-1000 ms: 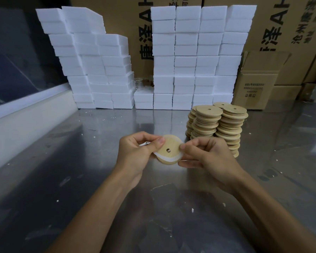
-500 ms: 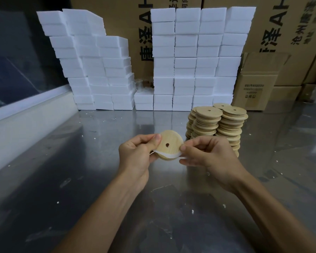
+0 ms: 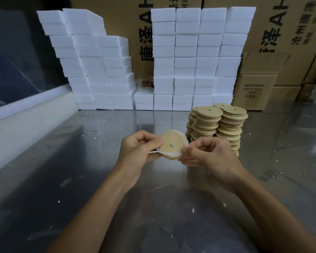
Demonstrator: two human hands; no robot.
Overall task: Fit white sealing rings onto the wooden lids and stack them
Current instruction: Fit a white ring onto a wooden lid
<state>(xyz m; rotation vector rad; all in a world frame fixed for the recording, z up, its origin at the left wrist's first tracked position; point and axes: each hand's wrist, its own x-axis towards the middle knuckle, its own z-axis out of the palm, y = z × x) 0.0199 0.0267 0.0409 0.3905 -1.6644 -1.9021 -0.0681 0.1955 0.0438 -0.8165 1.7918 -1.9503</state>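
Observation:
A round wooden lid (image 3: pixel 172 143) with a small centre hole is held above the metal table between both hands. My left hand (image 3: pixel 139 149) pinches its left edge, my right hand (image 3: pixel 208 154) its right edge. A thin white sealing ring (image 3: pixel 169 153) wraps the lid's lower rim, and a loose bit sticks out to the left by my left fingers. Just behind my right hand stand stacks of wooden lids (image 3: pixel 217 125), several lids high, each with a centre hole.
White foam blocks (image 3: pixel 193 57) are piled in tall stacks along the back, with cardboard boxes (image 3: pixel 255 88) behind and to the right. A pale ledge (image 3: pixel 26 123) borders the steel table (image 3: pixel 98 179) on the left. Small white crumbs dot the surface.
The lid has tilted more upright toward me and the ring sits further around its rim. Both hands have stayed in nearly the same place.

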